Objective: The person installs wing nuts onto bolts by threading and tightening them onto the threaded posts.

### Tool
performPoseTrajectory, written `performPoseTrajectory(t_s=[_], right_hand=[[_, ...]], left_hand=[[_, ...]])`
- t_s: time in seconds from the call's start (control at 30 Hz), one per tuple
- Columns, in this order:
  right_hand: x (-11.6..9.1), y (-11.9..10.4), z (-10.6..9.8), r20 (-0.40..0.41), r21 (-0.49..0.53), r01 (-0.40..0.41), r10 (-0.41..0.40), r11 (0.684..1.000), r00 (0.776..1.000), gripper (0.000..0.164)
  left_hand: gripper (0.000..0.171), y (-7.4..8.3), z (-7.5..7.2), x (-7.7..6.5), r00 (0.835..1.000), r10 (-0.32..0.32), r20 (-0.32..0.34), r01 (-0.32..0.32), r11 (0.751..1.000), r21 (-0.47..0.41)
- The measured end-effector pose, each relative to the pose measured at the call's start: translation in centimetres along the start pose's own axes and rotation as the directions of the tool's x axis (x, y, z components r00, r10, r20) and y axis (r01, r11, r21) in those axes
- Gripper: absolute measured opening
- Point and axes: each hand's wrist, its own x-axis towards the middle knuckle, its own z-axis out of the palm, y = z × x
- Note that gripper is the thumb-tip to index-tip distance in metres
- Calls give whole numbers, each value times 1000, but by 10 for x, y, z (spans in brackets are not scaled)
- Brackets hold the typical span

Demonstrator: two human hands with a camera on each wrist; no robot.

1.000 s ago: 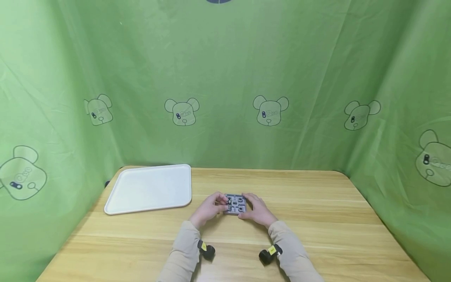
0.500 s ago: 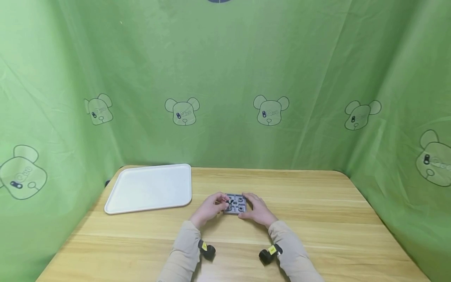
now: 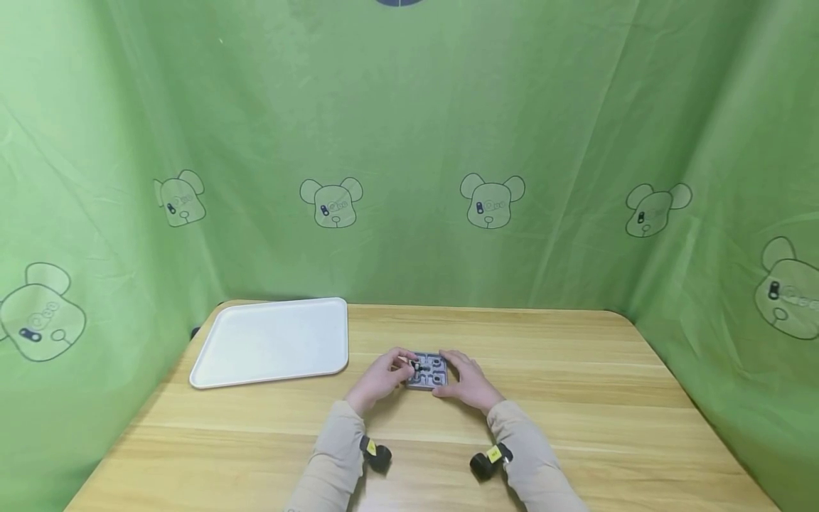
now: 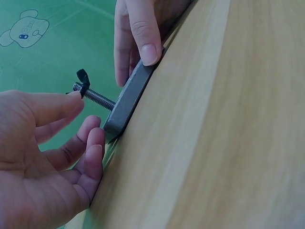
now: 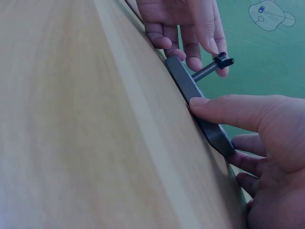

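Note:
A grey square plate (image 3: 438,370) with recessed patterns lies flat on the wooden table, in front of the person. From its left part a threaded bolt (image 4: 101,99) stands up, with a black wing nut (image 4: 83,83) near its top end. My left hand (image 3: 382,375) pinches the wing nut with thumb and forefinger, while its other fingers curl beside the plate's left end. On the opposite side, my right hand (image 3: 472,382) grips the plate by its edges; the thumb (image 5: 224,109) presses the near side. The right wrist view shows the wing nut (image 5: 222,60) above the plate (image 5: 183,81).
A white rectangular tray (image 3: 271,343) sits at the back left of the wooden table (image 3: 544,363). Green curtains (image 3: 409,142) with printed bear heads surround the table at the back and on both sides. Each sleeve carries a small black wrist camera (image 3: 379,459).
The wing nut's wings have turned on the bolt, and the left thumb and forefinger have shifted slightly around them. The plate and the right hand have stayed in place.

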Motion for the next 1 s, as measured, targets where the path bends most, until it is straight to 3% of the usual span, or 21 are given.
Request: performPoseTrajectory(t_s=[0.27,1.0], right_hand=[[1,1,2,-3,5,-1,1,1000,1000,92],[0,0,0,5,3,1,-1,1000,1000,91]], left_hand=[[18,-2,0,-1,999,-20,-47,18,999,-41],[22,-1,-1,0,1000,13,2,-13,1000,6]])
